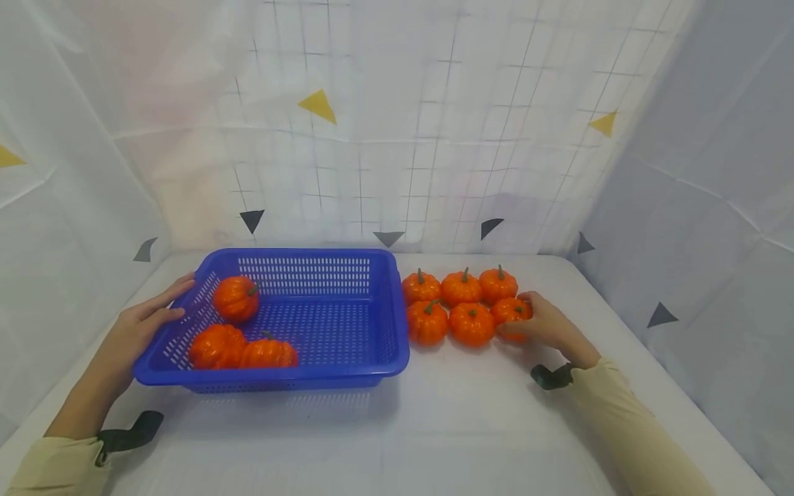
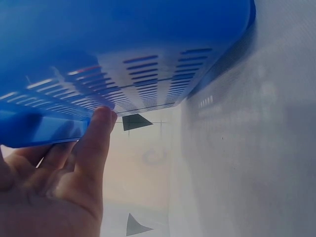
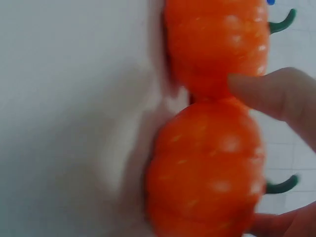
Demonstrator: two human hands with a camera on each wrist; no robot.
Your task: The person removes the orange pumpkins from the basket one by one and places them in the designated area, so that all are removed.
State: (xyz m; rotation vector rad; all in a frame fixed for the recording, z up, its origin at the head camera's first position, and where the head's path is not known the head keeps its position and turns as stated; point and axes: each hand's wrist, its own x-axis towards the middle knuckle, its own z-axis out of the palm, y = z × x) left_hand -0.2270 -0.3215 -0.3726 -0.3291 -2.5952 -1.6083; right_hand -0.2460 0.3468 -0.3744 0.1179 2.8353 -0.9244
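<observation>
My left hand (image 1: 139, 327) holds the left side of a blue plastic basket (image 1: 298, 377). In the left wrist view its thumb (image 2: 96, 138) lies against the slotted outer wall, and the other fingers are partly hidden by the rim. Over on the right, my right hand (image 1: 546, 322) is around the nearest right-hand orange pumpkin (image 1: 510, 313). The right wrist view has the thumb (image 3: 276, 94) where this pumpkin (image 3: 207, 168) meets its neighbour (image 3: 217, 44), with fingers on its other side. Inside the basket sit three more pumpkins, one at the back left (image 1: 236, 300) and two at the front left (image 1: 217, 346).
The other pumpkins (image 1: 473, 324) stand close together in two rows, right beside the basket's right wall. All are on a white table (image 1: 459, 413). White sheeting (image 1: 397, 138) with grid lines and triangular marks encloses the back and sides.
</observation>
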